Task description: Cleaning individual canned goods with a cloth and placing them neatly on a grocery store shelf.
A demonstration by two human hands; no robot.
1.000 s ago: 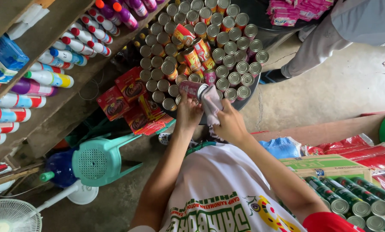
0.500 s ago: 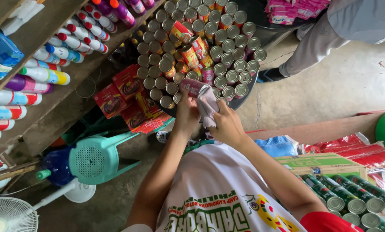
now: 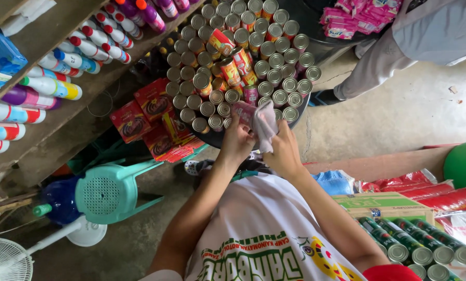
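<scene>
My left hand (image 3: 236,141) grips a small red-labelled can (image 3: 243,111) just above my chest. My right hand (image 3: 282,149) presses a pale cloth (image 3: 265,122) against that can. Both hands are raised in front of a round dark tray (image 3: 218,138) packed with several upright cans (image 3: 274,61) showing silver lids, some with red and yellow labels lying on top. My white printed shirt (image 3: 264,239) fills the bottom of the view.
A shelf (image 3: 51,39) at left carries bottles lying in rows. Red boxes (image 3: 157,122) lean under the tray. A teal plastic stool (image 3: 108,191) and a white fan (image 3: 6,257) stand lower left. Green cans (image 3: 420,244) sit lower right. Another person's leg (image 3: 379,60) is upper right.
My hands with the can and cloth stay in the same spot before the tray; the cloth shifts slightly over the can. The view drifts a little.
</scene>
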